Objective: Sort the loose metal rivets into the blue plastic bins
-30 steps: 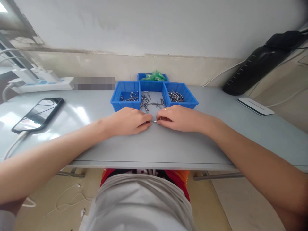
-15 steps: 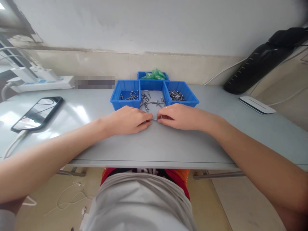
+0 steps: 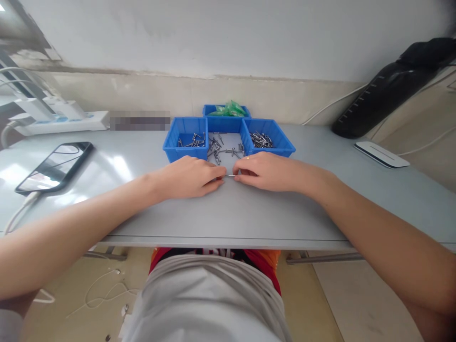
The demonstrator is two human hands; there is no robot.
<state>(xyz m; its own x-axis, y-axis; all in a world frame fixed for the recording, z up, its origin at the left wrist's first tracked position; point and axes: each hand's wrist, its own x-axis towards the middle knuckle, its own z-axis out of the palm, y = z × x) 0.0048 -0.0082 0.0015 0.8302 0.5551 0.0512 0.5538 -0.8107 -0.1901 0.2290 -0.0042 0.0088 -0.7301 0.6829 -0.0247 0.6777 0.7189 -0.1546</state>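
Fingertips pinched, my left hand (image 3: 192,176) and my right hand (image 3: 265,172) face each other just above the table in front of the blue bins. A thin silver metal pin (image 3: 231,175) spans the small gap between them, one end at each hand's fingertips. The fingers cover the ends of the pin. Several loose bolt-like metal pieces (image 3: 215,153) lie on the table just beyond my hands. More of them are in the left blue bin (image 3: 183,153), and a denser pile fills part of the right blue bin (image 3: 283,137).
Behind stands a third blue bin (image 3: 223,125) with green plastic packaging (image 3: 230,109). At left are a phone (image 3: 55,168) on a cable and a white power strip (image 3: 67,124). A black bottle (image 3: 388,90) and a flat white device (image 3: 381,155) are at right.
Both hands stay nearly in place. Slightly more of the pin shows between the fingertips. The whole view has shifted a little.
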